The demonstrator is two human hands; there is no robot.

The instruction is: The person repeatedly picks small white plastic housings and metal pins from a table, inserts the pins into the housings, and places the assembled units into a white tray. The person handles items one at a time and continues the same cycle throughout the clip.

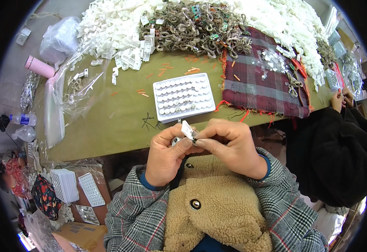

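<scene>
Close to my body, past the table's front edge, both hands meet at a small white plastic case point(187, 129). My left hand point(165, 153) is closed on the case, its thumb pressed along the lower side. My right hand point(229, 145) pinches the case's right side with thumb and forefinger; a tiny dark part shows between the fingertips, too small to name. Just beyond the hands, a white tray point(160, 114) holds rows of small round silvery-white discs, like button cells. My fingers partly cover the case.
A heap of white plastic cases point(108, 25) and a tangle of wired parts point(191, 29) line the back. A plaid cloth point(263, 88) lies right, with red-handled pliers point(299, 67). Orange strips point(162, 69) are scattered about. A pink bottle point(39, 67) lies left; another person point(330, 155) sits right.
</scene>
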